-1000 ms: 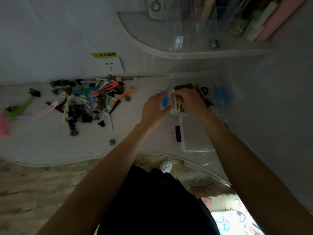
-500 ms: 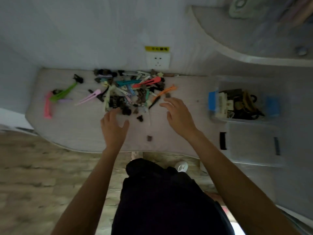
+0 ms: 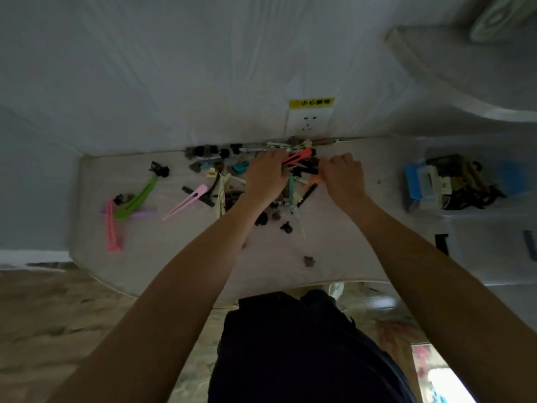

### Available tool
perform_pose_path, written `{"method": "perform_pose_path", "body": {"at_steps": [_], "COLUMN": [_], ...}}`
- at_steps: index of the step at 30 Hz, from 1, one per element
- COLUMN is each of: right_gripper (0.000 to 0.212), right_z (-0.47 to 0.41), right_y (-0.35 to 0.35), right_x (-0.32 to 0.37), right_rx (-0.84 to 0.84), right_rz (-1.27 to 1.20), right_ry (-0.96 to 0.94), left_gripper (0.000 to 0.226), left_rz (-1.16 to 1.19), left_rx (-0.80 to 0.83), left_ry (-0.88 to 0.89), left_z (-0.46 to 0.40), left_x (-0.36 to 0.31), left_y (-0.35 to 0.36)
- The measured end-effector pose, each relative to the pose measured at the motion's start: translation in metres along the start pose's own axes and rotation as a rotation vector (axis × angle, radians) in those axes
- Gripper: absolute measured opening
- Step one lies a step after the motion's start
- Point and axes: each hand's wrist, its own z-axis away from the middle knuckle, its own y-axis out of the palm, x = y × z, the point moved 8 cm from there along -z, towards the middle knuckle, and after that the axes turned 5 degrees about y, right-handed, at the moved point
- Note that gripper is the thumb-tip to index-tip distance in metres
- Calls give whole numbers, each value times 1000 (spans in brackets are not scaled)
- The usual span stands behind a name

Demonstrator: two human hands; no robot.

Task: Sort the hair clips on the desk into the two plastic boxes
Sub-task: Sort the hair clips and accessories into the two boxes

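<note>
A heap of hair clips (image 3: 232,181) in many colours lies at the back of the desk (image 3: 180,257), under a wall socket. My left hand (image 3: 266,177) reaches into the heap, its fingertips curled over the left end of a red clip (image 3: 299,156). To the right of it, my right hand (image 3: 343,178) has its fingers curled down over the upper end of an orange clip (image 3: 315,179). At the right stands a clear box (image 3: 412,184) with blue latches, holding dark and cream clips. A second clear box (image 3: 488,257) sits in front of it.
Long green (image 3: 139,196), pink (image 3: 112,228) and light pink (image 3: 187,200) clips lie apart at the left of the desk. Small dark clips (image 3: 308,260) are scattered near the front edge. A curved shelf (image 3: 465,82) juts out above the boxes.
Both hands left the filled box, crossed to the left and reached into the heap. The view swung left with them.
</note>
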Motion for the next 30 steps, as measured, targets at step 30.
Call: {"method": "perform_pose_path", "body": {"at_steps": [30], "right_gripper": [11], "right_z": [33], "right_y": [-10], "right_x": [-19], "right_rx": [-9], "right_rz": [-303], "right_ry": [-43], "left_gripper": [29], "left_rz": [264], "left_rx": [-37], "left_ry": [-35], "left_z": [-8], "left_x": [28], "left_y": [-25]}}
